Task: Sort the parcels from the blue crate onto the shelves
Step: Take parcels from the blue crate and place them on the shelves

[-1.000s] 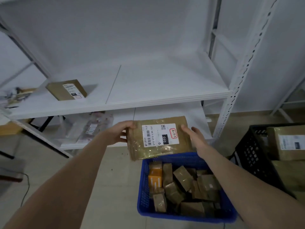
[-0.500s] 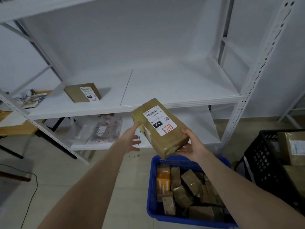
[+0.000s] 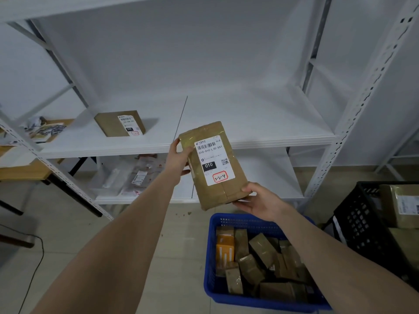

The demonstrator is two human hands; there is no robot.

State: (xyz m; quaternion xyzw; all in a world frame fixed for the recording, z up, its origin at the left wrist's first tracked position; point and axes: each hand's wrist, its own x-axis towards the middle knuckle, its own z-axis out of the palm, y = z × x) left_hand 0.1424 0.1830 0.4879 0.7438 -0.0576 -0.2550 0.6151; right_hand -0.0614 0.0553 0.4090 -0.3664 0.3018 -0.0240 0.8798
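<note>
1. On my feed, the brown parcel [image 3: 213, 164] is up in the air, held in front of the middle shelf [image 3: 260, 123] edge and above the far side of the blue crate [image 3: 244, 223].
2. Left hand [image 3: 179, 158] grips the parcel's upper left edge, with the thumb up by the top corner.
3. Right hand [image 3: 260, 201] holds the lower right corner, thumb on the front face and fingers under the bottom.
4. The parcel faces me, its top leaning a little left. I can read the white label [image 3: 214, 159]: a black "010" box and "3-2-4" handwritten in a red frame.
5. The blue crate sits on the floor, packed with small brown parcels and a couple of orange ones.
6. Another brown box [image 3: 120, 123] lies flat on the middle shelf, well to the left.
7. Clear plastic bags [image 3: 127, 177] rest on the lower shelf [image 3: 267, 177].
8. A black crate [image 3: 362, 223] stands at the right with larger parcels inside.
</note>
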